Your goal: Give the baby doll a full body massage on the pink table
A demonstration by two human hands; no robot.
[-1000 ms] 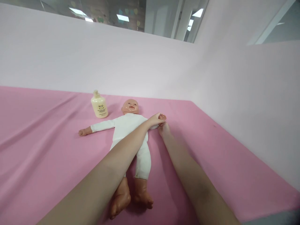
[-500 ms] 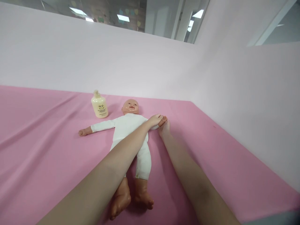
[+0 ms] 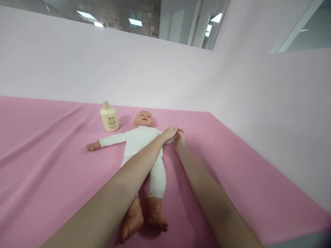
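Note:
A baby doll (image 3: 138, 143) with a white cloth body lies on its back on the pink sheet (image 3: 64, 193). My left forearm crosses over its belly and one leg. My left hand (image 3: 170, 132) is closed around the doll's arm at the wrist, on the right side of the picture. From the right, my right hand (image 3: 180, 142) is closed on the doll's small hand (image 3: 178, 133), whose fingertips poke out between my two hands. Part of my right fingers is hidden behind it. The doll's other arm (image 3: 112, 139) stretches out to the left.
A pale yellow pump bottle (image 3: 109, 117) stands upright left of the doll's head. White walls (image 3: 116, 69) border the sheet at the back and right, with glass panels (image 3: 144, 17) above. Creases run across the sheet on the left.
The view has shifted very slightly. My right hand has closed in a little more around the doll's hand; the doll and bottle keep their places.

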